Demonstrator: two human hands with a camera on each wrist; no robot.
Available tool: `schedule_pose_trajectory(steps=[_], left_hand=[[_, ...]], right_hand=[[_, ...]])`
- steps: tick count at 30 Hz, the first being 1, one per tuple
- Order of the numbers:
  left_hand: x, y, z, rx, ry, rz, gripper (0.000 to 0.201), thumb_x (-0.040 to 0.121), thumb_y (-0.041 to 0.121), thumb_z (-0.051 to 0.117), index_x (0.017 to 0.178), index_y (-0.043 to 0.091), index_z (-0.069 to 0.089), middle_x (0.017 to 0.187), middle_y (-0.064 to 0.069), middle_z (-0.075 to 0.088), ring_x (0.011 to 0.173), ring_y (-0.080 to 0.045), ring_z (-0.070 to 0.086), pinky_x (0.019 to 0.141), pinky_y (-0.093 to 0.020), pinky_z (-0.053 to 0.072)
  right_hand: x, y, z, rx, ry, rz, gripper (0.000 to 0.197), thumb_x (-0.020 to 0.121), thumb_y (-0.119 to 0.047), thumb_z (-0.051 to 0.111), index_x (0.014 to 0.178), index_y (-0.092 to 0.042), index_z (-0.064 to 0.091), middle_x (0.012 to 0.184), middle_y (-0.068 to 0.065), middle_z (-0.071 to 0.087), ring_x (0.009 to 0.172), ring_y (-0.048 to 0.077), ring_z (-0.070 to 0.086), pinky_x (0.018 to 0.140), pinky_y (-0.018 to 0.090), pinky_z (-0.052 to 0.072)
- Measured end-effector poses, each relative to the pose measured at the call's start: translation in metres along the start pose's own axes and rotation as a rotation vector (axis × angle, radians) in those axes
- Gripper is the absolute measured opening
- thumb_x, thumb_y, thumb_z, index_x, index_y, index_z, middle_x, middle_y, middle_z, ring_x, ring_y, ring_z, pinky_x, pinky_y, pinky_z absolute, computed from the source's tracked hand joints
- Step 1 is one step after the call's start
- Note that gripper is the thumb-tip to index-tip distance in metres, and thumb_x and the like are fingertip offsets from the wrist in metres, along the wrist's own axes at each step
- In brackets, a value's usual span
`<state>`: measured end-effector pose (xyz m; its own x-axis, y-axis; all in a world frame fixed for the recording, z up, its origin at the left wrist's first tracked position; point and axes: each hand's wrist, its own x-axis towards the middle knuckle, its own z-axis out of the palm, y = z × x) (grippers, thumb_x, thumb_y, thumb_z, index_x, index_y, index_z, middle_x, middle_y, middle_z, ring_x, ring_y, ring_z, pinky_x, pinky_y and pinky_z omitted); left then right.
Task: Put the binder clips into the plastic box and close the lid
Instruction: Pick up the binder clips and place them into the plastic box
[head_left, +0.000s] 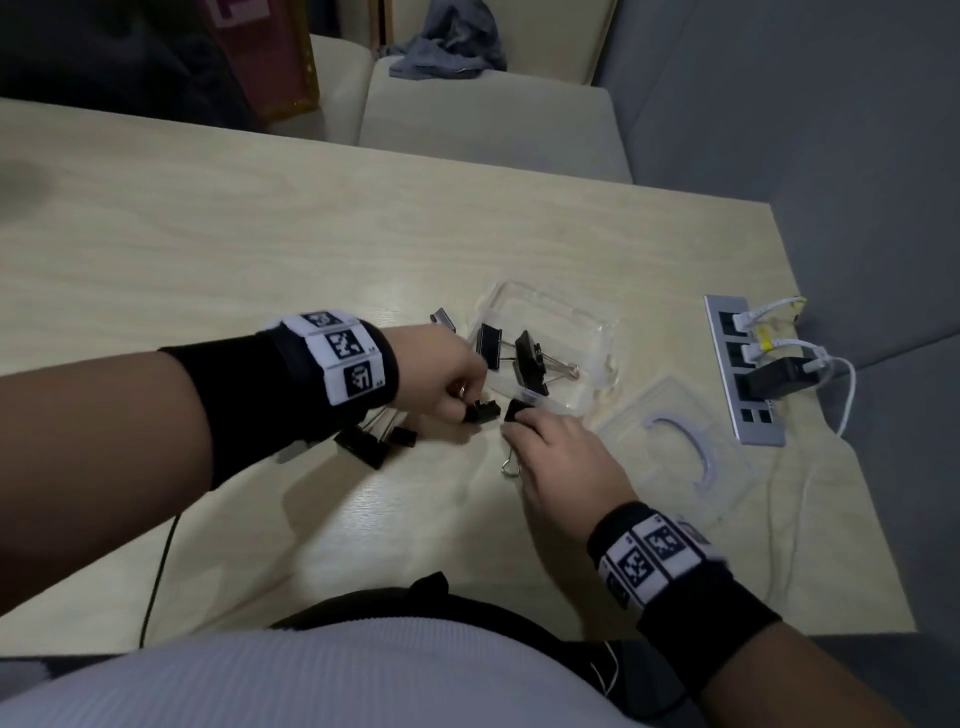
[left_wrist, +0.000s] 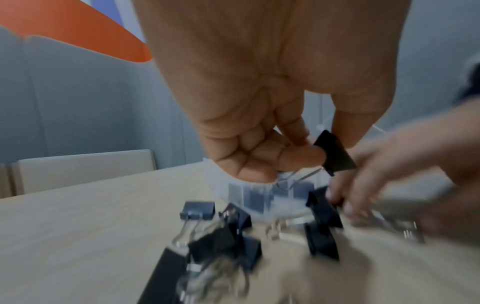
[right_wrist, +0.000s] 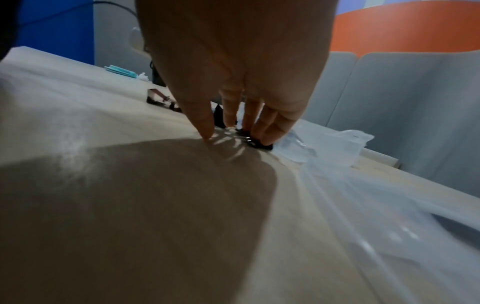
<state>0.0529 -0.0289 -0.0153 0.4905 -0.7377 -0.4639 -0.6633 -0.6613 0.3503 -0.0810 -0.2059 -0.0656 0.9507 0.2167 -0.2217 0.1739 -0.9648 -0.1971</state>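
we see left hand (head_left: 447, 374) pinching binder clip (left_wrist: 333, 154) by its wire | right hand (head_left: 561, 457) nearly flat, tips on second clip (head_left: 519, 410) | plastic box (head_left: 597, 322) just beyond, toward right edge of table (head_left: 260, 234) | lid (head_left: 670, 452) off, beside right hand | free room: table's left half

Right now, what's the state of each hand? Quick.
Left hand: fingers curled, pinching a binder clip.
Right hand: open, straight fingers touching a second clip on the table; no grip visible.

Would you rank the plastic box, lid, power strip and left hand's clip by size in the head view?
1. plastic box and lid, about alike
2. power strip
3. binder clip in the left hand
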Motion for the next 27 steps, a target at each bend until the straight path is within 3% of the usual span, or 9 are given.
schedule_pose_trajectory(steps=[2, 4, 8, 11, 14, 17, 21, 24, 27], left_hand=[[0.000, 0.002, -0.015, -0.156, 0.102, -0.002, 0.016, 0.077, 0.026, 0.067, 0.092, 0.023, 0.068, 0.086, 0.004, 0.068, 0.079, -0.020, 0.064, 0.077, -0.037, 0.055], [0.004, 0.005, -0.026, -0.279, 0.236, -0.008, 0.016, 0.077, 0.021, 0.067, 0.093, 0.021, 0.070, 0.082, 0.005, 0.066, 0.075, -0.019, 0.063, 0.074, -0.037, 0.056], [0.023, 0.008, -0.029, -0.245, 0.416, -0.039, 0.018, 0.081, 0.022, 0.067, 0.099, 0.018, 0.069, 0.097, -0.001, 0.067, 0.088, -0.020, 0.063, 0.081, -0.032, 0.050], [0.037, 0.005, -0.018, -0.106, 0.333, -0.120, 0.025, 0.087, 0.025, 0.064, 0.111, 0.018, 0.066, 0.108, -0.003, 0.066, 0.101, -0.023, 0.061, 0.086, -0.033, 0.048], [0.042, 0.000, -0.006, -0.031, 0.256, -0.165, 0.034, 0.089, 0.021, 0.057, 0.122, 0.023, 0.063, 0.121, -0.003, 0.063, 0.112, -0.025, 0.058, 0.094, -0.040, 0.049], [0.041, -0.005, -0.005, -0.018, 0.249, -0.170, 0.036, 0.089, 0.019, 0.054, 0.123, 0.024, 0.063, 0.123, -0.001, 0.063, 0.114, -0.025, 0.058, 0.094, -0.041, 0.050], [0.045, -0.003, -0.011, 0.098, 0.238, -0.151, 0.032, 0.091, 0.027, 0.052, 0.120, 0.030, 0.064, 0.120, 0.001, 0.064, 0.114, -0.026, 0.057, 0.090, -0.040, 0.050], [0.061, 0.009, -0.018, 0.195, 0.158, -0.167, 0.027, 0.091, 0.037, 0.053, 0.113, 0.034, 0.068, 0.105, 0.002, 0.068, 0.102, -0.025, 0.061, 0.075, -0.034, 0.044], [0.075, 0.016, -0.022, 0.240, 0.094, -0.258, 0.028, 0.085, 0.045, 0.061, 0.096, 0.020, 0.070, 0.081, 0.001, 0.064, 0.078, -0.025, 0.060, 0.067, -0.031, 0.040]], right_hand=[[-0.001, -0.004, 0.005, -0.045, -0.022, 0.039, 0.052, 0.071, -0.015, 0.071, 0.122, -0.019, 0.060, 0.130, 0.009, 0.057, 0.103, 0.033, 0.058, 0.076, 0.041, 0.053], [0.000, -0.007, 0.006, -0.036, -0.025, 0.065, 0.053, 0.075, -0.010, 0.067, 0.126, -0.018, 0.056, 0.136, 0.010, 0.051, 0.109, 0.033, 0.053, 0.079, 0.039, 0.051], [0.002, -0.009, 0.002, -0.011, -0.023, 0.101, 0.044, 0.084, -0.010, 0.057, 0.127, -0.016, 0.053, 0.129, 0.008, 0.047, 0.111, 0.029, 0.047, 0.083, 0.037, 0.046], [0.002, -0.009, -0.001, -0.081, 0.016, 0.166, 0.034, 0.079, -0.020, 0.064, 0.113, -0.018, 0.062, 0.126, 0.009, 0.053, 0.105, 0.032, 0.050, 0.083, 0.041, 0.045], [-0.001, -0.010, -0.001, -0.076, 0.020, 0.243, 0.031, 0.082, -0.027, 0.063, 0.112, -0.020, 0.061, 0.138, 0.009, 0.044, 0.115, 0.033, 0.044, 0.089, 0.043, 0.044], [-0.004, -0.007, 0.003, -0.022, 0.004, 0.285, 0.026, 0.090, -0.022, 0.055, 0.115, -0.018, 0.058, 0.144, 0.009, 0.036, 0.122, 0.032, 0.037, 0.093, 0.041, 0.043], [0.000, -0.006, 0.004, 0.015, -0.029, 0.262, 0.023, 0.094, -0.020, 0.049, 0.115, -0.013, 0.056, 0.134, 0.010, 0.042, 0.115, 0.030, 0.041, 0.086, 0.037, 0.044], [0.002, -0.004, 0.003, -0.011, -0.040, 0.236, 0.024, 0.093, -0.021, 0.050, 0.114, -0.013, 0.056, 0.130, 0.010, 0.044, 0.111, 0.029, 0.043, 0.085, 0.037, 0.045], [0.004, -0.003, 0.005, -0.037, -0.025, 0.226, 0.021, 0.091, -0.020, 0.053, 0.110, -0.013, 0.057, 0.125, 0.010, 0.046, 0.106, 0.030, 0.046, 0.081, 0.038, 0.048]])
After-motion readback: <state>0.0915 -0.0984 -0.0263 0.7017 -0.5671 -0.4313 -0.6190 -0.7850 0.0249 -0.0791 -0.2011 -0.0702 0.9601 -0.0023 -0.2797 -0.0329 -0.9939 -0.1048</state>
